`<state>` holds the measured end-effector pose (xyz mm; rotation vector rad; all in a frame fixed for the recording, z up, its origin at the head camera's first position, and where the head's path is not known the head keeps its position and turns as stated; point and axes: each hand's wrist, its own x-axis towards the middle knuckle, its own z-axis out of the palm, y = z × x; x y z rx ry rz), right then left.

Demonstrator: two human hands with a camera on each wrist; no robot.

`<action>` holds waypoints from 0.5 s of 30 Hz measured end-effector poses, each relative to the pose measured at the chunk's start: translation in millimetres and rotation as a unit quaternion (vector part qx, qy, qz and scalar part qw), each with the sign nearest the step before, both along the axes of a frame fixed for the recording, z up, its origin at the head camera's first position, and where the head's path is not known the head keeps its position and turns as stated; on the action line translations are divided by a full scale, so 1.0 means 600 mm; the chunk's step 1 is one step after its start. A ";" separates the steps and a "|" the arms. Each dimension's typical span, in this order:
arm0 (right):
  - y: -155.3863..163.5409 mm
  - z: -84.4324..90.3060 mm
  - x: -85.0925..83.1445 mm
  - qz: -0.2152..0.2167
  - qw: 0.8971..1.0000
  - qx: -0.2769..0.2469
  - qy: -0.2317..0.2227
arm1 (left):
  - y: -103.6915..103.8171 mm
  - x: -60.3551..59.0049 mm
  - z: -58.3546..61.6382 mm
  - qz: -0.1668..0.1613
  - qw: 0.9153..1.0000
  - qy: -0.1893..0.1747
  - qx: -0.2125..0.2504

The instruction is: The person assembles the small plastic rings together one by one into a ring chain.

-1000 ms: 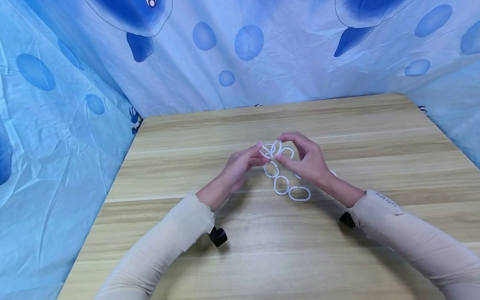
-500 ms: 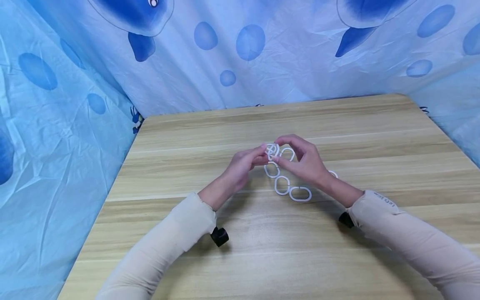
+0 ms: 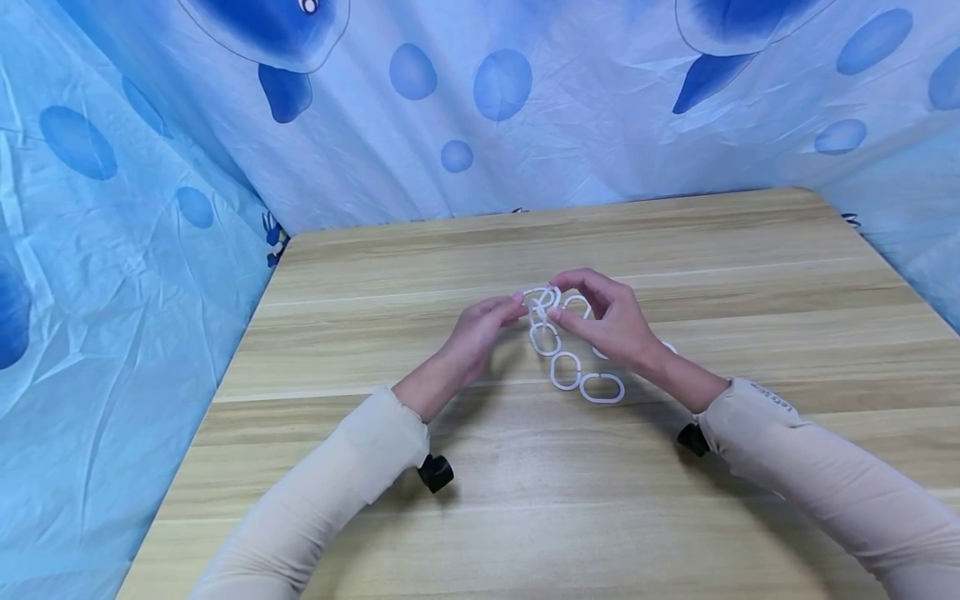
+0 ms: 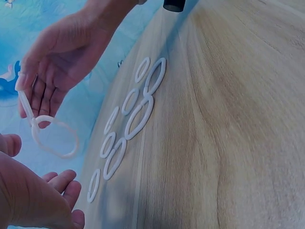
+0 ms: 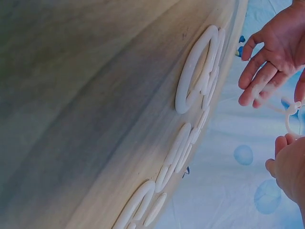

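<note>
where fingers point(image 3: 558, 312) meet, the ring's point(image 3: 548, 297) grip stays unclear.

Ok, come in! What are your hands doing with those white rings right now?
Left hand and right hand both pinching white rings above the table. Chain of rings lying flat below. Nothing in the way.

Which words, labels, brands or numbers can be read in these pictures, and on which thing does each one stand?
Small dark print on the cuff of the right sleeve: too small and blurred to read.
White plastic rings, wooden table, blue curtain: no text, only blue shapes printed on the curtain.
</note>
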<state>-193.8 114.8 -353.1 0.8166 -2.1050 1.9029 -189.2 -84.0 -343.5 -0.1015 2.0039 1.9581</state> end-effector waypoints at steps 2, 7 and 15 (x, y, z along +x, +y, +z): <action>0.000 0.000 0.000 0.001 1.000 -0.003 -0.003 | 0.000 0.000 0.000 0.002 1.000 0.001 -0.005; 0.001 0.000 0.001 0.006 1.000 -0.006 -0.011 | 0.000 0.002 0.000 0.003 1.000 0.020 -0.012; 0.002 0.001 0.000 0.018 1.000 0.007 -0.013 | 0.005 0.003 0.004 0.004 0.996 0.084 -0.028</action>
